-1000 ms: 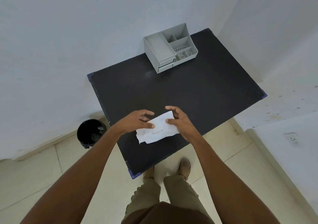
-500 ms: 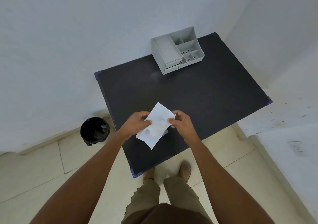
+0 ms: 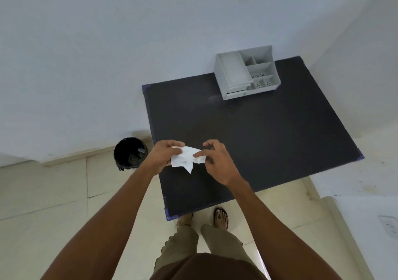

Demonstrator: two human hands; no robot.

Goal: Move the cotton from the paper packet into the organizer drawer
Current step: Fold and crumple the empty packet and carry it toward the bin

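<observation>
A crumpled white paper packet (image 3: 187,158) is held above the near left part of the black table (image 3: 269,142). My left hand (image 3: 163,157) grips its left side. My right hand (image 3: 215,161) pinches its right edge between thumb and forefinger. No cotton shows; the packet hides its contents. The grey organizer (image 3: 245,73) stands at the table's far edge, with open compartments on the right and two drawers (image 3: 238,92) in its front left, both pushed in.
A black waste bin (image 3: 130,153) stands on the tiled floor left of the table. White walls border the table at the back and right. My feet (image 3: 220,216) are at the table's near edge.
The packet has gone from a flat sheet to a crumpled bundle between my hands. The view has shifted, so the table and organizer sit further right.
</observation>
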